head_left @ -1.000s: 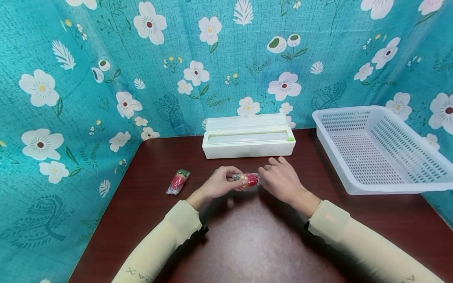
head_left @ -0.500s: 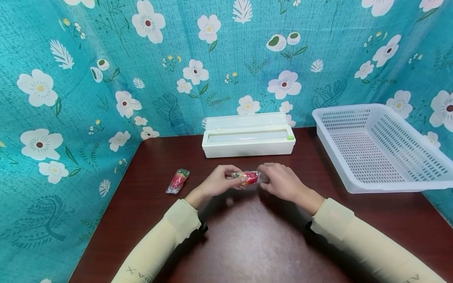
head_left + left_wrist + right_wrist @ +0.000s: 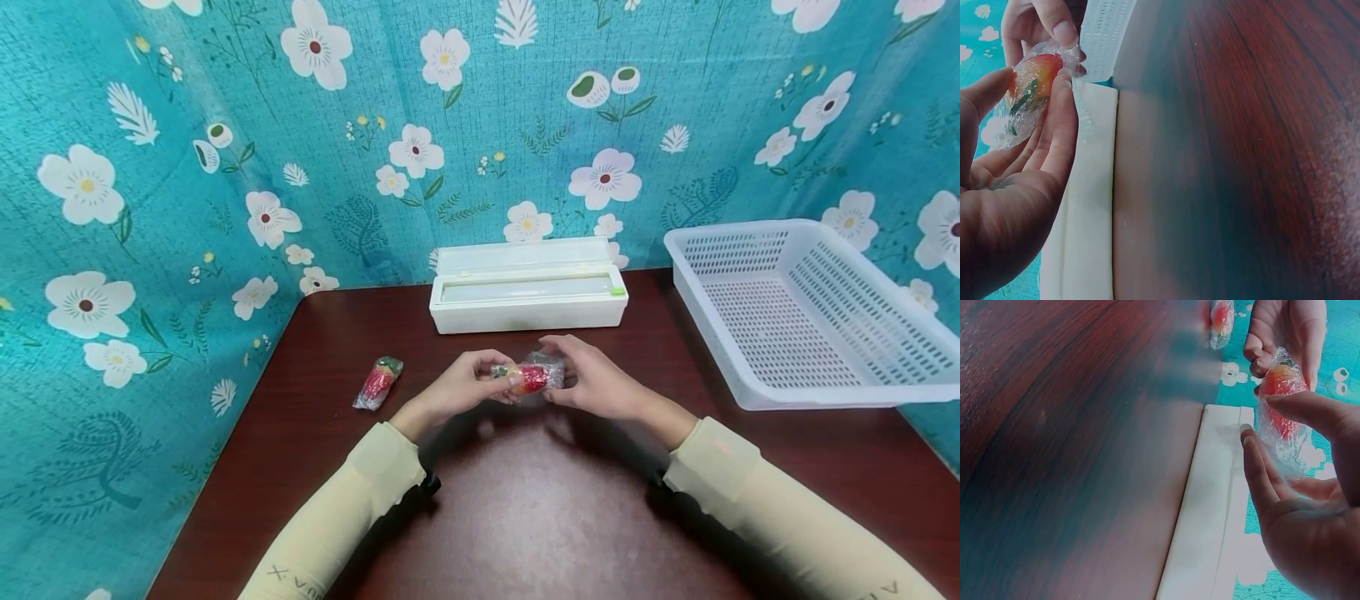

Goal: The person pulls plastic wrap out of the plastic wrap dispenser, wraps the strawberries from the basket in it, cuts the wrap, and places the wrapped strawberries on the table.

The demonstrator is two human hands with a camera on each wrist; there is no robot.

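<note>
A red and yellow fruit point(image 3: 534, 377) with green leaves, strawberry-like, is wrapped in clear cling film. My left hand point(image 3: 465, 387) pinches its leafy end between thumb and fingers above the table. At the other end, my right hand point(image 3: 600, 379) has thumb and fingers spread around the loose crinkled film point(image 3: 1288, 453). The right wrist view shows the right thumb lying across the wrapped fruit, with the fingers apart from it; whether they touch the film is hard to tell. A second film-wrapped fruit point(image 3: 377, 383), red with a green end, lies on the table at the left.
Behind the hands stands a long white cling film box point(image 3: 528, 317) with its clear lid raised. A white perforated plastic basket point(image 3: 708, 333) sits at the right back. The dark red wooden table point(image 3: 525, 517) meets a flowered teal curtain point(image 3: 480, 125).
My right hand first moved in and closed on the film's loose end, then its fingers spread apart around it. The left hand keeps its hold on the fruit, almost in place.
</note>
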